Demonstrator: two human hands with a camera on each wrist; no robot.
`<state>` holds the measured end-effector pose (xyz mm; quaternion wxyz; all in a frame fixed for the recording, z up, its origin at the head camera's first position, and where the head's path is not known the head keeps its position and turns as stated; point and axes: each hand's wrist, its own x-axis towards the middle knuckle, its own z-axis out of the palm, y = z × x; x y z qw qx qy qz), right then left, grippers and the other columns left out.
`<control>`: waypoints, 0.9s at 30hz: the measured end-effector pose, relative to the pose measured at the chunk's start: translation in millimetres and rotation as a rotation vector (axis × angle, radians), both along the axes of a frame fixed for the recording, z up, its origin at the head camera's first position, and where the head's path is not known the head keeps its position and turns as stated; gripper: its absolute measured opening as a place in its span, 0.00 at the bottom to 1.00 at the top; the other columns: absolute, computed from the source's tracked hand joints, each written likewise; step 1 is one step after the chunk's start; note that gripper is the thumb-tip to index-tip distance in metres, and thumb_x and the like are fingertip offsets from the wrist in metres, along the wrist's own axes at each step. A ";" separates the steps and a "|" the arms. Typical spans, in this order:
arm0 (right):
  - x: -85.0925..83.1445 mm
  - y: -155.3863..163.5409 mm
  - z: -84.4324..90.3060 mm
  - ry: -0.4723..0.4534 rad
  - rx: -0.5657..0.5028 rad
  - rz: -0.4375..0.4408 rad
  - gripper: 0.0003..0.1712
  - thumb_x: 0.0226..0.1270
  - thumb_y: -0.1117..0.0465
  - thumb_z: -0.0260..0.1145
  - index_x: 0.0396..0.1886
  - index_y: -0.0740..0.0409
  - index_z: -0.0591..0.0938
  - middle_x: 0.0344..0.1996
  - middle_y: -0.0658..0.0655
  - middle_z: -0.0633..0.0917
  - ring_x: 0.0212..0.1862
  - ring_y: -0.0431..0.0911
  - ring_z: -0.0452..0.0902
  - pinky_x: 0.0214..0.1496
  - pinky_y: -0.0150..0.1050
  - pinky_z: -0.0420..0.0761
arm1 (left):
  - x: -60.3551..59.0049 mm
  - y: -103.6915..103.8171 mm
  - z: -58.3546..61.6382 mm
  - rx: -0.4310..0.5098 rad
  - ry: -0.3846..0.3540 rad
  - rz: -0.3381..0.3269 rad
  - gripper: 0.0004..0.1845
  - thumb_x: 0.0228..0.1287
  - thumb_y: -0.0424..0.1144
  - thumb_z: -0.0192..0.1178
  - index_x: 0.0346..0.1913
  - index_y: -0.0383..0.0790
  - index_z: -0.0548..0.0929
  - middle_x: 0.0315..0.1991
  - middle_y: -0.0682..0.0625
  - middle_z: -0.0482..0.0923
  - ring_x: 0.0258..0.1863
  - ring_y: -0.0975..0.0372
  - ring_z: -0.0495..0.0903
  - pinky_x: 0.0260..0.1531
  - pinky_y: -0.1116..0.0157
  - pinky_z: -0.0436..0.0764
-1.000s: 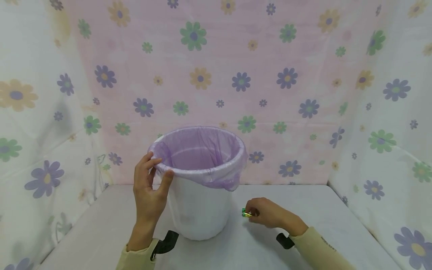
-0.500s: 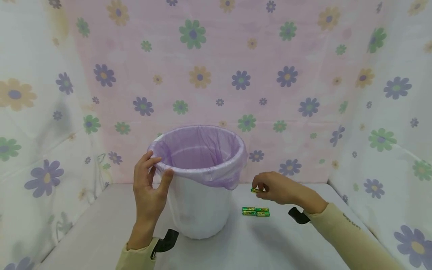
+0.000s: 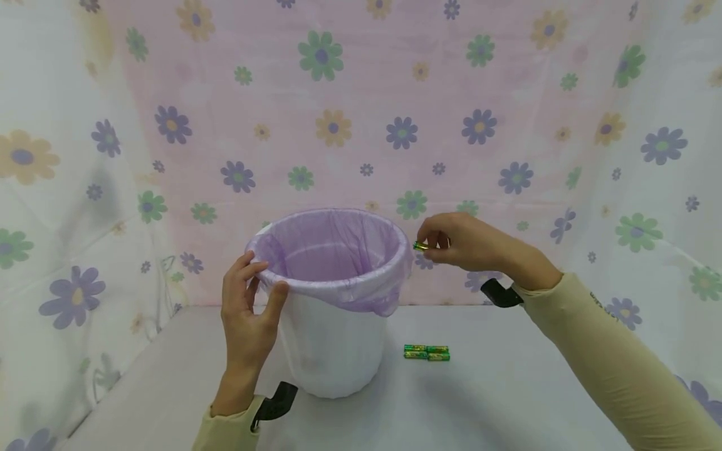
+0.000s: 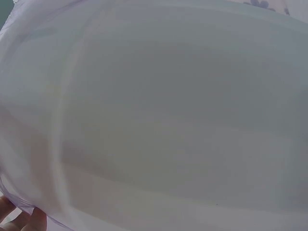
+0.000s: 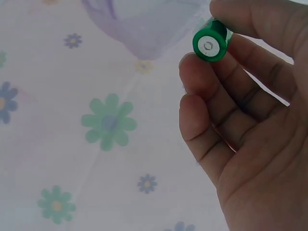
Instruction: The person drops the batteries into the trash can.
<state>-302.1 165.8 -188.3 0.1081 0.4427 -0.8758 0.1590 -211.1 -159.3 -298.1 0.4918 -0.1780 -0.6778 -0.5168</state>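
Hands: left hand (image 3: 246,313) grips the rim of the lined white bin (image 3: 334,338) on the tabletop (image 3: 479,401); right hand (image 3: 468,243) pinches a green battery (image 3: 420,246) just beside the bin's rim.

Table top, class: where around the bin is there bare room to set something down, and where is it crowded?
Bare table lies right of the batteries, out to the floral cloth wall, and on the front-left strip beside the left hand. It is crowded between the white bin and the batteries.

Floral cloth backdrop (image 3: 361,125) behind, both sides; pale grey tabletop (image 3: 507,401).
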 end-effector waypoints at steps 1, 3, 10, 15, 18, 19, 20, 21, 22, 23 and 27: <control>-1.2 -3.6 4.4 0.009 -0.004 0.007 0.07 0.63 0.65 0.66 0.42 0.55 0.82 0.30 0.46 0.80 0.31 0.40 0.74 0.32 0.36 0.79 | -2.9 -2.0 -2.2 0.000 -0.006 0.001 0.20 0.58 0.28 0.65 0.51 0.23 0.73 0.63 0.32 0.63 0.63 0.43 0.65 0.63 0.68 0.67; -4.1 -12.1 11.1 0.018 -0.022 0.031 0.07 0.64 0.65 0.65 0.42 0.56 0.82 0.30 0.47 0.81 0.31 0.41 0.74 0.32 0.36 0.79 | -9.1 -6.2 -7.4 0.001 -0.016 0.004 0.21 0.57 0.27 0.65 0.52 0.24 0.74 0.64 0.34 0.63 0.63 0.45 0.65 0.63 0.68 0.67; -15.4 -47.8 16.7 -0.019 -0.030 0.046 0.07 0.64 0.64 0.65 0.42 0.55 0.81 0.31 0.48 0.81 0.34 0.42 0.74 0.35 0.36 0.78 | -3.5 -1.7 -3.1 0.008 -0.021 0.000 0.20 0.58 0.27 0.65 0.52 0.24 0.73 0.63 0.33 0.63 0.63 0.44 0.64 0.64 0.68 0.67; -24.5 -72.3 16.5 -0.053 -0.029 0.051 0.07 0.62 0.64 0.64 0.40 0.56 0.81 0.29 0.49 0.81 0.32 0.43 0.74 0.35 0.36 0.78 | 3.5 3.8 3.2 0.013 -0.007 -0.019 0.20 0.59 0.28 0.64 0.51 0.22 0.73 0.62 0.30 0.62 0.62 0.41 0.64 0.64 0.68 0.67; -29.6 -85.1 15.6 -0.076 -0.024 0.055 0.07 0.61 0.64 0.64 0.39 0.57 0.81 0.28 0.50 0.81 0.31 0.44 0.74 0.35 0.35 0.78 | 5.3 4.3 4.8 0.010 -0.012 -0.011 0.19 0.58 0.27 0.64 0.51 0.21 0.73 0.62 0.30 0.63 0.62 0.40 0.64 0.64 0.68 0.67; -31.4 -88.7 14.6 -0.089 -0.022 0.051 0.07 0.61 0.64 0.64 0.39 0.57 0.81 0.28 0.50 0.81 0.31 0.43 0.75 0.35 0.35 0.78 | 6.0 4.4 5.4 0.008 -0.016 -0.008 0.19 0.58 0.27 0.64 0.51 0.21 0.73 0.62 0.30 0.63 0.62 0.40 0.64 0.64 0.68 0.67; -32.9 -92.0 13.8 -0.103 -0.021 0.047 0.07 0.61 0.64 0.64 0.39 0.57 0.81 0.28 0.50 0.82 0.32 0.43 0.75 0.35 0.35 0.78 | 6.5 4.4 5.9 0.006 -0.019 -0.004 0.19 0.58 0.26 0.64 0.50 0.21 0.73 0.62 0.30 0.63 0.62 0.40 0.64 0.63 0.68 0.67; -34.7 -95.2 12.4 -0.112 -0.020 0.044 0.06 0.61 0.64 0.65 0.39 0.56 0.82 0.28 0.50 0.82 0.32 0.43 0.75 0.35 0.35 0.78 | 7.1 4.4 6.4 0.005 -0.019 -0.003 0.19 0.57 0.26 0.64 0.50 0.21 0.73 0.62 0.30 0.63 0.62 0.40 0.64 0.63 0.68 0.67; -36.2 -98.0 11.0 -0.122 -0.020 0.040 0.06 0.61 0.64 0.65 0.39 0.56 0.82 0.29 0.49 0.82 0.33 0.43 0.75 0.36 0.35 0.78 | 7.3 4.1 6.5 0.004 -0.018 -0.002 0.19 0.57 0.25 0.64 0.50 0.21 0.73 0.61 0.30 0.63 0.62 0.40 0.64 0.63 0.68 0.67; -37.8 -100.6 9.4 -0.128 -0.021 0.037 0.06 0.61 0.63 0.65 0.39 0.56 0.82 0.29 0.49 0.82 0.33 0.43 0.76 0.36 0.35 0.78 | 6.7 3.7 5.9 0.004 -0.015 -0.002 0.19 0.57 0.26 0.64 0.50 0.21 0.73 0.62 0.30 0.63 0.62 0.40 0.64 0.63 0.68 0.67; -43.5 -108.9 3.1 -0.148 -0.033 0.039 0.07 0.60 0.64 0.65 0.39 0.57 0.82 0.29 0.50 0.82 0.34 0.43 0.76 0.37 0.35 0.78 | 4.5 1.7 4.4 0.006 -0.004 -0.011 0.20 0.58 0.27 0.65 0.51 0.22 0.73 0.62 0.31 0.63 0.62 0.40 0.64 0.63 0.68 0.67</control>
